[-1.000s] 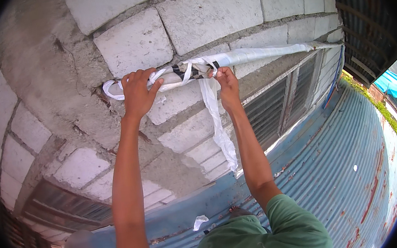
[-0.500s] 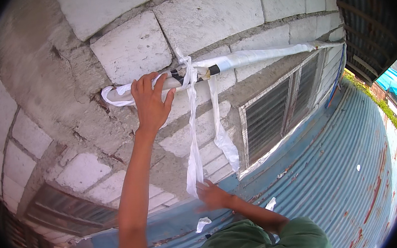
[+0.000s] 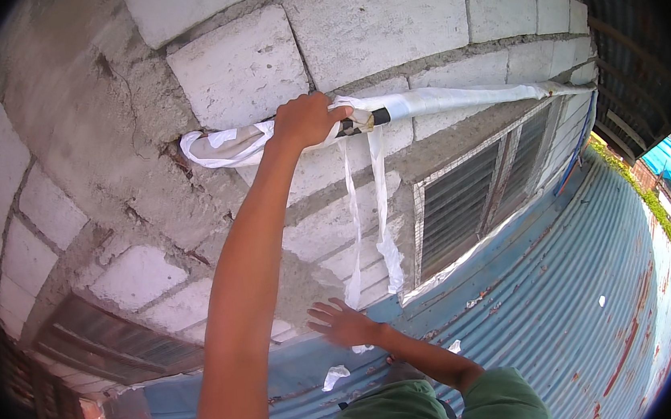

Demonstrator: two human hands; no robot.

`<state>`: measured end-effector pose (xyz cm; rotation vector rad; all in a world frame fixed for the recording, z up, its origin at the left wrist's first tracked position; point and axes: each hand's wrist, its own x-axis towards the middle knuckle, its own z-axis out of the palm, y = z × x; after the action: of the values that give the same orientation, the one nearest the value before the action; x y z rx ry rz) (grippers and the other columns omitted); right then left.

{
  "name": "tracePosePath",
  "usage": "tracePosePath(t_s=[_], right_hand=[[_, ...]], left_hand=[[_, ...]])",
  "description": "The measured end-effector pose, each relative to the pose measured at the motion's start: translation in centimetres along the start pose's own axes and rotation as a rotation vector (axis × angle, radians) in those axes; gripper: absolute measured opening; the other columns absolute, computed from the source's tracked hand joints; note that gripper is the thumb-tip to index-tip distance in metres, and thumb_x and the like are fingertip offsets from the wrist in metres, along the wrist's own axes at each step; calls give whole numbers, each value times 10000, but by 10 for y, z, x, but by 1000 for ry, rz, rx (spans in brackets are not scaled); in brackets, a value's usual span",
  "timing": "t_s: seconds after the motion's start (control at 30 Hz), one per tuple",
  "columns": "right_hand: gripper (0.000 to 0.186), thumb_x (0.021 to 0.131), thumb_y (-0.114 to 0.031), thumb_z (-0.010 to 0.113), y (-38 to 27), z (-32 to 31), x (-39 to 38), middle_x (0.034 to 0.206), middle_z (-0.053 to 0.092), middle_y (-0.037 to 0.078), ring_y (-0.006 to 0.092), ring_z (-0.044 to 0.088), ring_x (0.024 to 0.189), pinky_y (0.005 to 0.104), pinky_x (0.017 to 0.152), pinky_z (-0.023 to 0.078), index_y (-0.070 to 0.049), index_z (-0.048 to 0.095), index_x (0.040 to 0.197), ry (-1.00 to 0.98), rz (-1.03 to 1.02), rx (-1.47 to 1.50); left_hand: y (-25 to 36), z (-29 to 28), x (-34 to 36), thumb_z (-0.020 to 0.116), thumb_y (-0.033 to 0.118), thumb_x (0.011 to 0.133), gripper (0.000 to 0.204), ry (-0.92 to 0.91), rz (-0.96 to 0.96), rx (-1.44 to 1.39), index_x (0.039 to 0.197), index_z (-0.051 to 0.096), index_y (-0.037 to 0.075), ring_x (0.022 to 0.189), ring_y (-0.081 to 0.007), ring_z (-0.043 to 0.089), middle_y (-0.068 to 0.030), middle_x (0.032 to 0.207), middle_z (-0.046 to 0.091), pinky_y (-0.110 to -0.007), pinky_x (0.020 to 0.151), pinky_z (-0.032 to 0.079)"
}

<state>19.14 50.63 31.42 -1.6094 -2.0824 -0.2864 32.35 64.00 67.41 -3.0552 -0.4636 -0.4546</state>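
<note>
A long pipe wrapped in white strip material (image 3: 478, 94) runs along the block wall (image 3: 375, 28), with black patches showing near its left part. My left hand (image 3: 307, 122) is closed over this wrapped pipe, just left of the black section. Two loose white strips (image 3: 383, 205) hang from it down the wall. Low down, my right hand (image 3: 342, 322) has its fingers spread, holding nothing, near the lower end of the left strip; it is a little blurred.
Louvred windows (image 3: 463, 197) sit in the wall at right and lower left. A rusty blue corrugated metal roof (image 3: 562, 293) lies below, with white scraps (image 3: 334, 378) on it. A metal overhang (image 3: 622, 36), green growth and a blue tarp (image 3: 662, 158) are at the far right.
My left hand has moved right along the pipe. My right hand has dropped from the pipe to low beside the strips and opened. A second strip now hangs down.
</note>
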Motion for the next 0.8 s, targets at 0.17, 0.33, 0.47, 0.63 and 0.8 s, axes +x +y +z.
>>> tracePosePath(t_s=[0.17,0.33,0.47,0.63,0.8], right_hand=[[373,839,-219,690,34,-64,34,1249,537,105,278,481,1192,448,961,395,-83,619,1178,509,143,166],[318,852,-126,694,82,-157,74,1037,618,103,248,602,960,355,800,484,-38,623,1149,1016,474,318],[256,869,-129,691,125,-212,130,901,599,85,156,583,841,300,734,480,9,616,1072,1283,595,438],[187,873,-117,680,131,-213,170,852,558,84,164,519,713,300,668,459,35,591,935,1356,794,207],[150,802,-81,647,109,-200,163,887,563,102,224,512,888,337,922,353,12,565,888,1309,442,674]], left_hand=[[-10,9,-7,498,231,932,279,259,81,-88,882,700,45,875,-370,644,-184,911,685,-469,791,503],[-14,5,-15,510,221,925,264,208,135,-180,1087,702,141,939,-313,631,-116,1032,668,-412,809,481],[-16,0,-10,492,188,928,323,34,90,-230,1196,673,185,1015,-263,614,-96,1096,648,-373,857,462],[-28,2,2,485,155,920,356,-76,177,-397,1231,657,145,985,-237,615,-99,1096,651,-316,890,442],[-36,10,9,511,237,910,312,23,63,-626,1094,683,52,985,-190,590,-94,1040,681,-291,925,409]])
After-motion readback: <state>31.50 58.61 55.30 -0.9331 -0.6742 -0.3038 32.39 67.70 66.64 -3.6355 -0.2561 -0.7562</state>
